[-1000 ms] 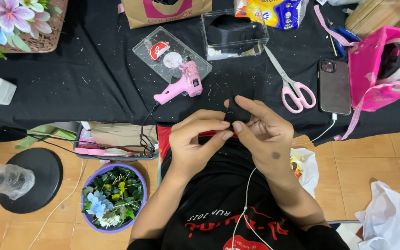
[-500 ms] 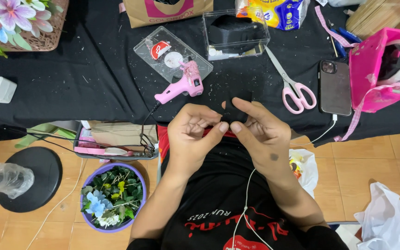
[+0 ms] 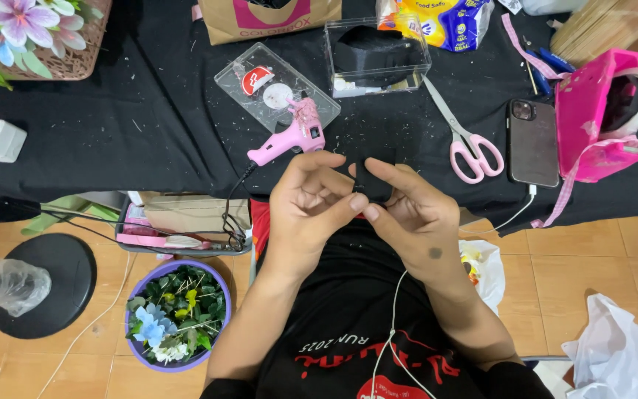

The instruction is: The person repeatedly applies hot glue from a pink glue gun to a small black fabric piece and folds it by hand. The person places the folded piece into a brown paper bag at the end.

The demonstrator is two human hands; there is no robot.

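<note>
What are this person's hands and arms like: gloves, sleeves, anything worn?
Both hands are bare: no gloves, rings or watch show on the left hand or the right hand. The forearms are uncovered. The right hand has a small dark mark on its back.

Just beyond our fingertips (image 3: 357, 201) the black cloth (image 3: 112, 140) is free only in a narrow strip. Left of them the pink glue gun (image 3: 289, 137) and its cable block the way. Right of them lie the pink scissors (image 3: 467, 144) and the phone (image 3: 533, 142). Further ahead stands a clear box (image 3: 378, 46).
</note>
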